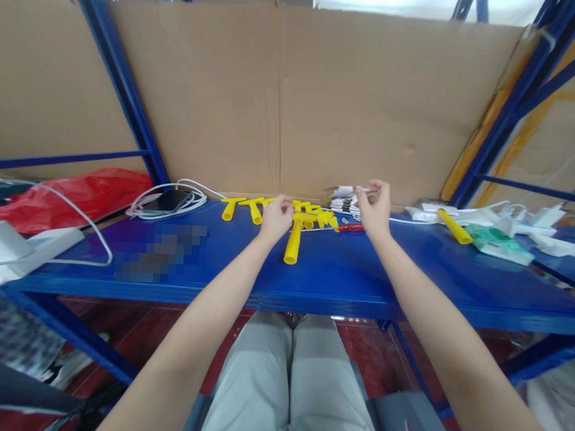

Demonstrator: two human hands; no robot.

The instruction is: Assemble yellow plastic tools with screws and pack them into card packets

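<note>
Head view. Yellow T-shaped handle (292, 244), one, on the blue counter (333, 271): just right of the left hand (276, 216) and slightly nearer the person; left hand the closer of the two. Long axis of the stem running front to back, round hollow end towards the front edge, crossbar at the far end. Smooth, plain, plastic-looking.

Left fingers: curled close together beside the yellow pieces; whether they grip one, cannot tell. Right hand (376, 206): raised, thumb and forefinger apparently pinching a thin pale strip (372, 190), above and beside a stack of thin white-and-dark strips (349, 205).

Also: further yellow T-shaped handles (254, 213), left of the left hand; small yellow pieces (324, 217), between the hands; screwdriver (351, 228), red-handled, lying crosswise near the right hand, shaft pointing left.
</note>
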